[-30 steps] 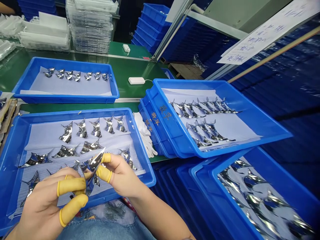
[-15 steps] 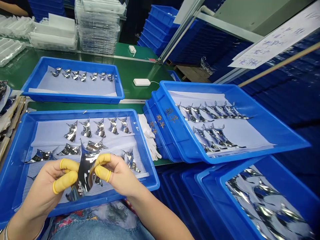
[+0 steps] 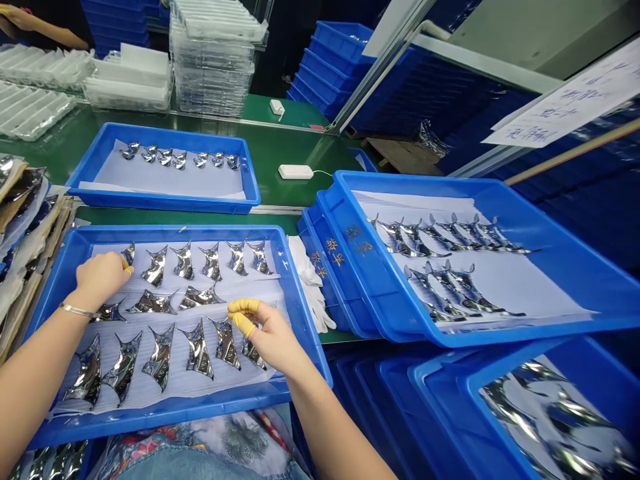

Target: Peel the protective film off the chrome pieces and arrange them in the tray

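My left hand (image 3: 103, 277), in yellow finger cots, reaches over the far left corner of the near blue tray (image 3: 175, 417). Its fingers are closed on a small mirror-bright curved metal piece (image 3: 129, 253) at the left end of the back row, partly hidden by the hand. Above the right side of that tray is my right hand (image 3: 265, 330), thumb and finger drawn together with nothing seen between them. Just below it lies another shiny piece (image 3: 226, 343). Rows of similar pointed pieces (image 3: 160, 357) rest on white paper (image 3: 227, 383) in the tray.
A farther blue tray (image 3: 165, 200) holds small shiny pieces. On the right, stacked blue trays (image 3: 360, 287) carry more pieces, with another tray (image 3: 465, 393) lower down. White gloves (image 3: 313, 293) lie between. Wrapped parts (image 3: 30, 247) are piled left. Another person's arm (image 3: 45, 30) shows far left.
The metal piece both hands held over the tray is no longer between them. My left hand has moved to the far left corner; my right hand has shifted right. The view swung slightly left.
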A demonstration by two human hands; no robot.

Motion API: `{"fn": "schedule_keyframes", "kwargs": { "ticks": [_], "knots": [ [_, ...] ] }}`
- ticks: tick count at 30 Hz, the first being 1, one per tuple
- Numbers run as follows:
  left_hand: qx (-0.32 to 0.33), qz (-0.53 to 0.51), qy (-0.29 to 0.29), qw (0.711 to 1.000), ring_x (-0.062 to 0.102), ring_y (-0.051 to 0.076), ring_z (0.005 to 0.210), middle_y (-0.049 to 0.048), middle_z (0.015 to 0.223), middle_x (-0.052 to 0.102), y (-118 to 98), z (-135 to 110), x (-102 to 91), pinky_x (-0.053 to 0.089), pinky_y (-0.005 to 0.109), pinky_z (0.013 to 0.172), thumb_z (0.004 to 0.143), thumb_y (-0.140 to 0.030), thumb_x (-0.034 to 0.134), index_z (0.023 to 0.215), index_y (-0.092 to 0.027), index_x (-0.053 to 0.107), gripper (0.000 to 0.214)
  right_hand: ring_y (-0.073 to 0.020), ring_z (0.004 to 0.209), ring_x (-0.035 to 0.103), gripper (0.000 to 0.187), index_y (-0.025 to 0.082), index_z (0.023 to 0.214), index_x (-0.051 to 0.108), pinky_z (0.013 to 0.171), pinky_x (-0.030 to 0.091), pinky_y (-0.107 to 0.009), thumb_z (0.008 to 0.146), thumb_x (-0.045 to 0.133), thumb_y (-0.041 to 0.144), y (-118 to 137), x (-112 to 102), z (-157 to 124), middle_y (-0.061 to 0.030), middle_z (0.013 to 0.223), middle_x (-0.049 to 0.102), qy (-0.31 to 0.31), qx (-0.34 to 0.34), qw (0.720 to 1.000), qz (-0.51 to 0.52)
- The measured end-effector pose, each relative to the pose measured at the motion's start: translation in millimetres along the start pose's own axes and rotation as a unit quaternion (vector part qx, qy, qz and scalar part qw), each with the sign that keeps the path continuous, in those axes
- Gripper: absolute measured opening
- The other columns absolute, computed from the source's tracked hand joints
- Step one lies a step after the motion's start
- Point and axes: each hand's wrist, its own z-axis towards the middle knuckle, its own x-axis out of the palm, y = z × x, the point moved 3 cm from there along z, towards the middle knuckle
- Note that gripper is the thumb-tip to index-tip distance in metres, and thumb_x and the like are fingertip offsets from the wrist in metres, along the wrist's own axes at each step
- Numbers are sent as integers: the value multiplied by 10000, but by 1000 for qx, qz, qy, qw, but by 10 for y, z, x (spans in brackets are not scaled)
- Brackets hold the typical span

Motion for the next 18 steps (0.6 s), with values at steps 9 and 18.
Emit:
{"fn": "schedule_keyframes", "kwargs": {
  "ticks": [9,18],
  "knots": [
    [93,127,2,988,684,237,979,84,1093,703,-625,-373,193,566,454,852,973,-378,591,1145,-152,657,291,-345,1060,669,256,124,1073,735,970,464,-482,847,618,157,9,-3,361,-183,1081,741,39,32,967,-251],
    [337,145,65,928,681,227,993,71,1054,713,-1263,-695,882,556,452,893,947,-299,647,1014,-134,685,181,-301,1042,683,312,132,1174,704,935,493,-407,888,597,196,30,81,290,-162,1116,743,61,12,957,-283]
  ]
}}
